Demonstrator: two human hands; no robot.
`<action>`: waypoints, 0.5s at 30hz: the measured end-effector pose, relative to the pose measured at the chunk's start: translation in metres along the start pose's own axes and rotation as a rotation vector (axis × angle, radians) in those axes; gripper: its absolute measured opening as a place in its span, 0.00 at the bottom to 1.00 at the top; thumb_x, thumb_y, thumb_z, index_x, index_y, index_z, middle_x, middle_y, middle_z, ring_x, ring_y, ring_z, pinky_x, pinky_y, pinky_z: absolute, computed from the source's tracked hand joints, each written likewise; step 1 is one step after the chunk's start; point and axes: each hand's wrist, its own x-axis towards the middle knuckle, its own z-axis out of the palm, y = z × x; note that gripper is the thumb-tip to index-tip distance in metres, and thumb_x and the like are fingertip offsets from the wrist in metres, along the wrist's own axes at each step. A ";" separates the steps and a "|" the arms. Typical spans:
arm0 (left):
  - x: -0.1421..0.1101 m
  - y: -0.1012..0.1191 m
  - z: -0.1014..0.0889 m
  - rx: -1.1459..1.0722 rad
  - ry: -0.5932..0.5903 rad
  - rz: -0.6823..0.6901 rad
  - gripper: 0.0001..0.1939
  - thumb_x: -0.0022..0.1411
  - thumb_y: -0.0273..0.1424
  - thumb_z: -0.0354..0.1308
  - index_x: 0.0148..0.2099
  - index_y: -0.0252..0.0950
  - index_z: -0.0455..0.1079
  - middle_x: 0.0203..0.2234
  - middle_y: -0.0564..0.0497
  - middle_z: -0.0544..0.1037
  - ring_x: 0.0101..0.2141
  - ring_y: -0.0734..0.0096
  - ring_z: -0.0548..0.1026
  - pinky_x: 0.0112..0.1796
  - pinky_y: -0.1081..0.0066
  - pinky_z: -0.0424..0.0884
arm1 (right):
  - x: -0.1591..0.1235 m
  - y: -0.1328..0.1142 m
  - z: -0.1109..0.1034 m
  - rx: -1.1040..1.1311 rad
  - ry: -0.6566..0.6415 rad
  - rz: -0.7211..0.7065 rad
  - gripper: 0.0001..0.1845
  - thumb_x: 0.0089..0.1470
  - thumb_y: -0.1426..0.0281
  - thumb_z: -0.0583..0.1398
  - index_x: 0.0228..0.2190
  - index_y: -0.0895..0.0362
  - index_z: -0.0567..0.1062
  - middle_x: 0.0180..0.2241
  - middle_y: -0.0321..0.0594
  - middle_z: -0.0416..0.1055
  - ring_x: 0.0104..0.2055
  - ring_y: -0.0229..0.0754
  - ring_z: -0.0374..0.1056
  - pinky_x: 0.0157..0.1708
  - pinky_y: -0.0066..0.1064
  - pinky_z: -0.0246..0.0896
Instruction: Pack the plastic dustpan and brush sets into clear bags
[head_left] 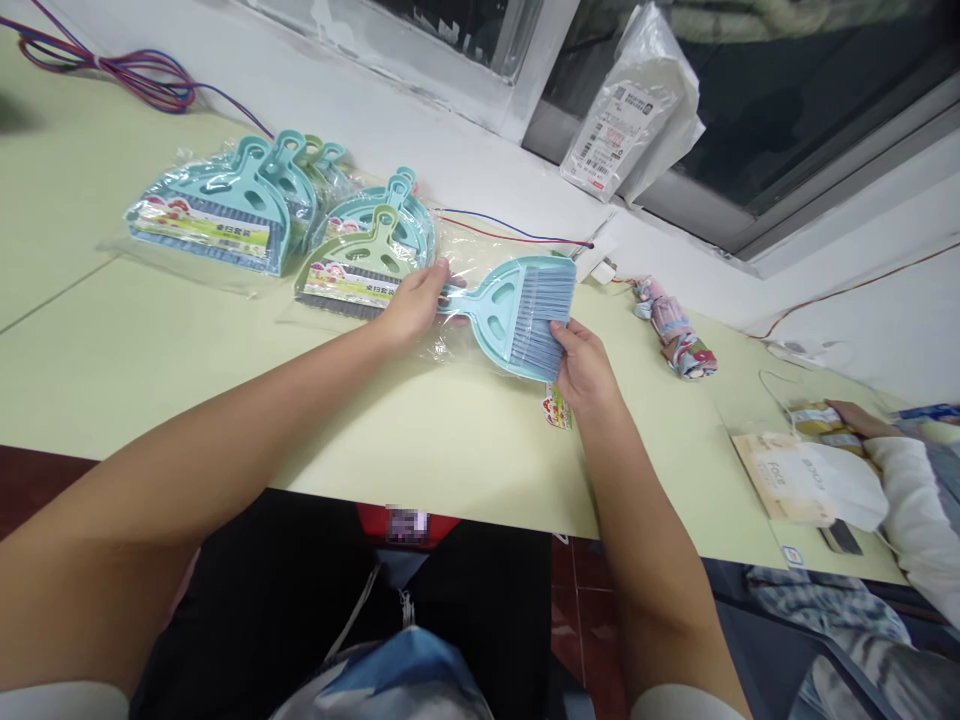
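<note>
A light blue mini dustpan and brush set (499,312) is held above the table in clear plastic, its grey-blue bristles facing up. My left hand (415,305) is closed around the handle end and the loose plastic there. At the wide end, my right hand (585,368) grips the bristle edge, thumb on top. A colourful printed card (556,408) shows just below my right hand. Close beside my left hand lies a green bagged set (360,265), overlapping a blue one (415,222). Farther left rests a pile of bagged blue and green sets (217,215).
Coiled red and blue wires (142,75) lie at the back left. A white package (619,120) leans by the window. A folded patterned umbrella (675,330) lies to the right. Beyond it, a co-worker's hand (859,418) reaches over yellow packets near a face-tissue pack (806,478).
</note>
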 end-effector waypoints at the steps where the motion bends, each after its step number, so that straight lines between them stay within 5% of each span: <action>1: 0.002 -0.001 -0.001 -0.005 0.004 -0.002 0.29 0.72 0.56 0.49 0.44 0.35 0.73 0.41 0.40 0.79 0.43 0.57 0.80 0.44 0.54 0.82 | 0.000 0.000 -0.001 0.006 0.007 -0.005 0.15 0.49 0.61 0.72 0.39 0.53 0.81 0.39 0.40 0.83 0.48 0.51 0.79 0.51 0.45 0.77; 10: 0.002 -0.003 -0.008 0.162 -0.052 0.037 0.31 0.73 0.56 0.48 0.28 0.37 0.66 0.20 0.48 0.75 0.19 0.70 0.72 0.25 0.69 0.71 | 0.000 -0.001 -0.001 0.097 0.053 -0.027 0.14 0.49 0.65 0.72 0.37 0.57 0.81 0.35 0.40 0.83 0.45 0.50 0.80 0.51 0.45 0.78; 15: -0.008 0.014 -0.003 0.198 -0.089 0.023 0.30 0.75 0.53 0.46 0.28 0.37 0.66 0.18 0.49 0.75 0.17 0.72 0.70 0.23 0.71 0.67 | 0.001 0.000 0.002 0.097 0.091 -0.048 0.10 0.55 0.63 0.68 0.35 0.58 0.81 0.34 0.41 0.82 0.45 0.50 0.80 0.49 0.43 0.79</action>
